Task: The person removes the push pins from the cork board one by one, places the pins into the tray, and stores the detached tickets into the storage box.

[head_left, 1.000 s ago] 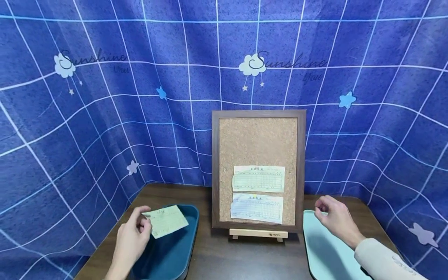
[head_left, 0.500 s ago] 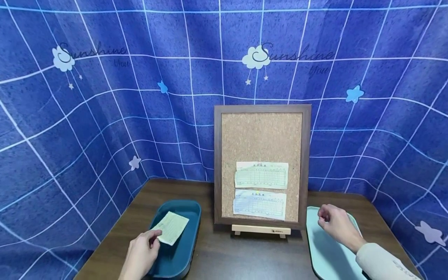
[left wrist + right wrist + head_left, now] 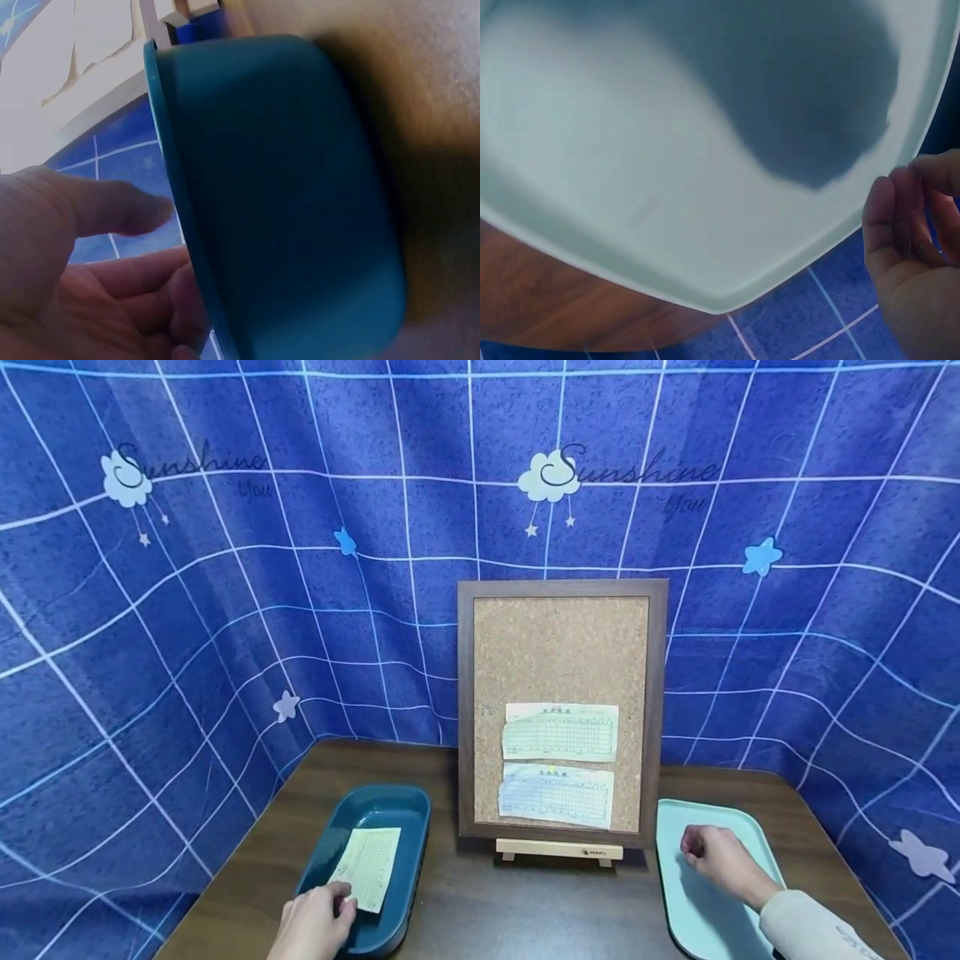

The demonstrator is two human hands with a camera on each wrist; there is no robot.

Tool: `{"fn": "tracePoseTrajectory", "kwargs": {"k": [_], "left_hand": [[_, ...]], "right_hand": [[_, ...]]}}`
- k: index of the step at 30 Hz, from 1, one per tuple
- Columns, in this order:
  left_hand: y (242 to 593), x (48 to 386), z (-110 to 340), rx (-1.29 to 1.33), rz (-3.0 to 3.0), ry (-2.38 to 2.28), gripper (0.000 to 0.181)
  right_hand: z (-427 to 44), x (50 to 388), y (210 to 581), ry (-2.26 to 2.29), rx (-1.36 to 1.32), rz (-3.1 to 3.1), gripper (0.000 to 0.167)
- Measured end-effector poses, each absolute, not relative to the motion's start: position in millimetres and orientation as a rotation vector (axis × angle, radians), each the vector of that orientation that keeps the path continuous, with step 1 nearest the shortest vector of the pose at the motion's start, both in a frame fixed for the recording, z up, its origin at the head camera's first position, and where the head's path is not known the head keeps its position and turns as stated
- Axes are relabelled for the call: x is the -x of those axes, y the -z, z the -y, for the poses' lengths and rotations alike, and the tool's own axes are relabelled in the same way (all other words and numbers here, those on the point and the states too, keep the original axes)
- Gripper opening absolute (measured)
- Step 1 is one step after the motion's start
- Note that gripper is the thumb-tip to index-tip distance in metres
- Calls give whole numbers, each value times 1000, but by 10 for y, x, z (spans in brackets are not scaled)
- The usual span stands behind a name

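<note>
Slip [image 3: 370,864]: in left bin [image 3: 401,814], probably light, floppy, tears easy
Corners: I'd pinch one tbh
Left hand [image 3: 313,922]: thumb and index apart, slip's near end
Right hand [image 3: 726,860]: fingertips together over tray [image 3: 684,893]

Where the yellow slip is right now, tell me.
In the head view, the yellow slip is at the left, inside the teal bin, beside the left hand.
</note>
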State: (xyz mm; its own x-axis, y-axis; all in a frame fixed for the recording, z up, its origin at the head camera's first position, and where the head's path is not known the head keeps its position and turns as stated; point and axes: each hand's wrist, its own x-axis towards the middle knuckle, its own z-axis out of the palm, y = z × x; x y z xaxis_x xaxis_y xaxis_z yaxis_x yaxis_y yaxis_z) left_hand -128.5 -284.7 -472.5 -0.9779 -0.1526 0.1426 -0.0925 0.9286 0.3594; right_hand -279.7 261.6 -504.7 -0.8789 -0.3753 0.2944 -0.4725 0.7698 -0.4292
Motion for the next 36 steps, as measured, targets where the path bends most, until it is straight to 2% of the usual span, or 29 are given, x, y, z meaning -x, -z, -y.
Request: {"fn": "tracePoseTrajectory", "kwargs": {"k": [7, 14, 21, 30, 36], "left_hand": [[4818, 1251, 2795, -57, 2898, 567, 21], [4894, 1287, 2795, 516, 3000, 817, 38], [4884, 1338, 2799, 428, 3224, 972, 30], [4878, 1388, 2842, 433, 3210, 929, 28], [4889, 1400, 2851, 504, 3129, 797, 26]], "right_hand": [[-2671, 2748, 5158, -755, -566, 2852, 23], [-2668, 2755, 5195, -750, -539, 2885, 22], [-2663, 2757, 5216, -746, -517, 2903, 23], [-2651, 2748, 5229, -742, -490, 2932, 24], [-2606, 2770, 5195, -685, -483, 2816, 14]]}}
